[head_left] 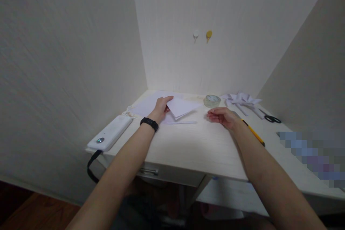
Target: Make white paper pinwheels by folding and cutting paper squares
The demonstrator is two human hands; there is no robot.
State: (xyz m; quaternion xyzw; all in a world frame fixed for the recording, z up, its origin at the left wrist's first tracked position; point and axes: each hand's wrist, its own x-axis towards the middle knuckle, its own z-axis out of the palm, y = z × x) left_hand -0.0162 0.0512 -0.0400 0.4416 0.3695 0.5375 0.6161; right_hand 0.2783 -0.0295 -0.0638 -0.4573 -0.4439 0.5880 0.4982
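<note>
My left hand (pixel 162 107), with a black band on the wrist, grips the left corner of a folded sheet of white paper (pixel 184 106). The folded paper is held tilted, its layers slightly apart at the near edge. Beneath it, more white paper (pixel 144 105) lies flat on the desk, and a thin paper strip (pixel 182 122) rests just in front. To the right, my right hand (pixel 221 116) hovers low over the desk, fingers curled and close together; whether anything is between them I cannot make out. A roll of clear tape (pixel 212 100) sits just beyond it.
A yellow utility knife (pixel 253 133) lies beside my right forearm. Behind it are black-handled scissors (pixel 272 119) and folded white paper pieces (pixel 241 100). A white power bank (pixel 110 133) with a black strap lies at the left edge. Walls enclose the white desk (pixel 183 151).
</note>
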